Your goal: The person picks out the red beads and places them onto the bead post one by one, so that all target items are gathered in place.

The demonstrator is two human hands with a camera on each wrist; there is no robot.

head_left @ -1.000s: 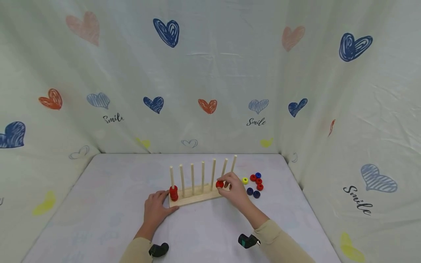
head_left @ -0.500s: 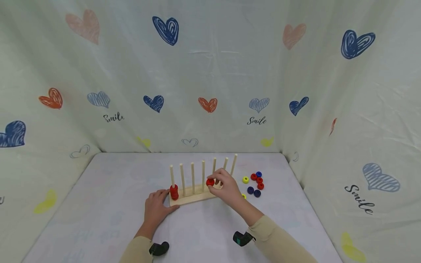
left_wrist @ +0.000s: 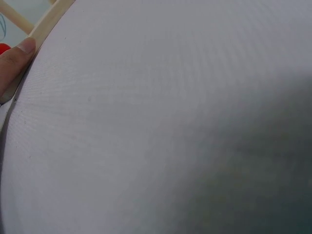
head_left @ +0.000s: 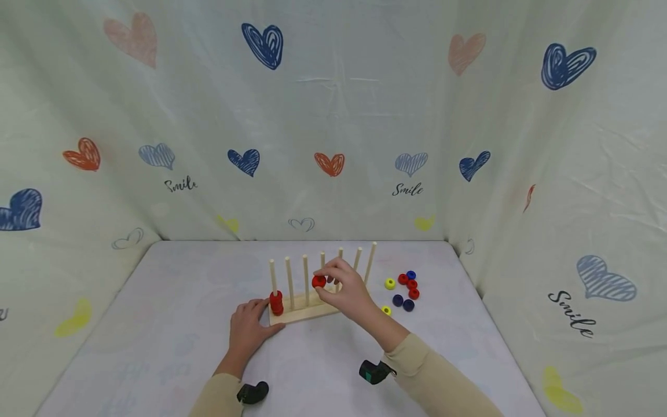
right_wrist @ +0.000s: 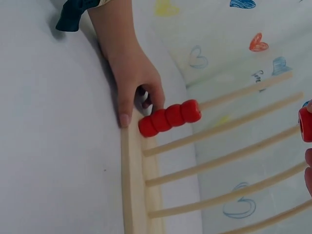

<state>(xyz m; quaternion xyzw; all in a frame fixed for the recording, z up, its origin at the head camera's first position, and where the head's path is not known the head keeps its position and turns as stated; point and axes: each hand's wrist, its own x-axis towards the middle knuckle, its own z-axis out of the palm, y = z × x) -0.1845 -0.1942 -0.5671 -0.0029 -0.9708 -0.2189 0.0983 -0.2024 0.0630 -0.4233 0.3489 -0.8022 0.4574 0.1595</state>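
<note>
A wooden peg stand [head_left: 307,314] with a row of upright pegs sits on the white table. Its leftmost peg carries a stack of several red beads [right_wrist: 169,118]. My left hand [head_left: 248,330] grips the stand's left end, its thumb along the front edge and its fingers at the back. In the left wrist view only part of the thumb [left_wrist: 17,61] shows against the wood. My right hand [head_left: 346,292] pinches a red bead [head_left: 318,282] between thumb and fingers, in front of the middle pegs and below their tops. That bead appears at the right edge of the right wrist view.
Right of the stand lie several loose beads: yellow beads [head_left: 389,284], red beads [head_left: 413,284], a blue bead [head_left: 411,275] and dark blue beads [head_left: 398,300]. A pale curtain [head_left: 333,116] printed with hearts closes off the back and sides of the table.
My right hand has carried the red bead leftward along the pegs and slightly up, uncovering the right-hand pegs and a yellow bead. My left hand has stayed on the stand's end.
</note>
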